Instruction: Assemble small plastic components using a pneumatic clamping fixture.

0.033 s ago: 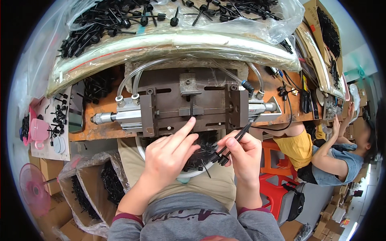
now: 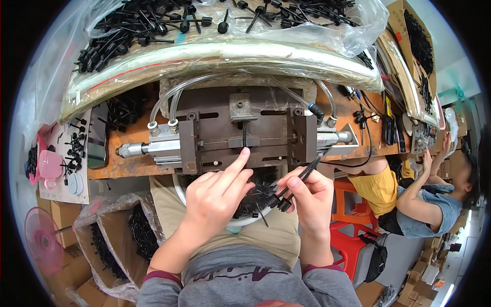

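A brown metal fixture [image 2: 212, 125] with an air cylinder at either side sits at the table's front edge. In its middle block stands a slim black plastic piece [image 2: 244, 135], pointing away from me. My left hand [image 2: 210, 202] has its index finger stretched out, the tip at the near end of that piece; its other fingers are loosely bent and hold nothing. Between thumb and fingers, my right hand [image 2: 311, 199] grips several black plastic stems [image 2: 309, 169] with knobbed ends. Below both hands, a white-rimmed basin [image 2: 249, 222] on my lap holds more black pieces, partly hidden by the hands.
A plastic-lined tray [image 2: 220, 53] heaped with black stemmed pieces spans the back. Clear air hoses [image 2: 169, 100] curve over the fixture. Lined boxes [image 2: 115, 240] stand lower left, a pink fan [image 2: 43, 233] beside them. Red stools [image 2: 353, 245] and a seated co-worker [image 2: 424, 204] are at right.
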A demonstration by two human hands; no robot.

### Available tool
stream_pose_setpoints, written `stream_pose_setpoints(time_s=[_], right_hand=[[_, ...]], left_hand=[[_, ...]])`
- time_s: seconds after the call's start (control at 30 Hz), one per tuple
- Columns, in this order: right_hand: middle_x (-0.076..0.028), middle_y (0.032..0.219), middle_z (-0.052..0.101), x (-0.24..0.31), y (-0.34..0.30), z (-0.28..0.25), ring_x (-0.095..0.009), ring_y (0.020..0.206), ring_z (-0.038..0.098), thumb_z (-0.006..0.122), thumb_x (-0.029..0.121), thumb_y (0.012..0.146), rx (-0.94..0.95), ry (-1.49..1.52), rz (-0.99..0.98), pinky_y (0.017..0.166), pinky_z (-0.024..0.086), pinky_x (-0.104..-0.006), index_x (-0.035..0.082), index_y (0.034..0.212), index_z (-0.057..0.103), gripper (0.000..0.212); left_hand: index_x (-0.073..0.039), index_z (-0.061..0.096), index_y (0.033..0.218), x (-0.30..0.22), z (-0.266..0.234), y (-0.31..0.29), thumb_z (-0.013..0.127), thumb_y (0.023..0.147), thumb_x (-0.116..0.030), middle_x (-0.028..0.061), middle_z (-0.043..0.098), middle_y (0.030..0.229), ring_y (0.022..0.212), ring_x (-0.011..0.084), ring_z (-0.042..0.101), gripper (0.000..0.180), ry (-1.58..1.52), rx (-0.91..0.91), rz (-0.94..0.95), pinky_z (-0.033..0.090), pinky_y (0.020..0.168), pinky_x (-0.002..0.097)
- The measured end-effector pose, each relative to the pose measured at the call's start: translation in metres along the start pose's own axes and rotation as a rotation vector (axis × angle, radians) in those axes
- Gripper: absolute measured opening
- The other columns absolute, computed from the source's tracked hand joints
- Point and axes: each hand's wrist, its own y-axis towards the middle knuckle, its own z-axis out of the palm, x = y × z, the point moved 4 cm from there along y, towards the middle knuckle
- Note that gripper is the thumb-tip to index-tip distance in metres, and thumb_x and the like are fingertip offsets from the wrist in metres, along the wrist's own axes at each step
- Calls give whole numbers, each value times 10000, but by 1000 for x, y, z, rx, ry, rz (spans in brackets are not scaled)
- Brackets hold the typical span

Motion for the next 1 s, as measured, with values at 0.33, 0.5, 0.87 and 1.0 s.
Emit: stream_pose_setpoints(time_s=[0.33,0.5,0.87,1.0], right_hand=[[-98,685,658,-1,-1,-2,-96,497,602,663,45,837,11,-110,71,357,435,-184,-48,812,661,96],[-52,647,643,-1,0,0,-48,447,547,720,66,835,-5,-44,76,376,391,-165,-25,854,686,98],[-80,706,655,-2,2,7,-60,490,552,644,88,894,122,129,98,404,425,-171,-27,996,682,158],[-102,725,665,3,5,0,-63,472,536,617,64,900,19,163,36,403,411,-170,-31,1058,668,191]], left_hand=[[-54,685,846,1,5,8,792,656,-162,86,686,1103,570,145,598,243,68,-30,-20,453,541,243],[-31,692,899,3,3,9,776,662,-145,118,674,1114,595,140,618,275,59,9,21,451,536,245],[-33,722,949,-19,-19,-8,801,602,-22,103,664,963,738,216,651,357,-528,-28,126,528,605,296],[-21,712,894,-10,-23,-5,793,602,-18,124,667,1031,820,224,647,303,-385,-97,4,529,663,311]])
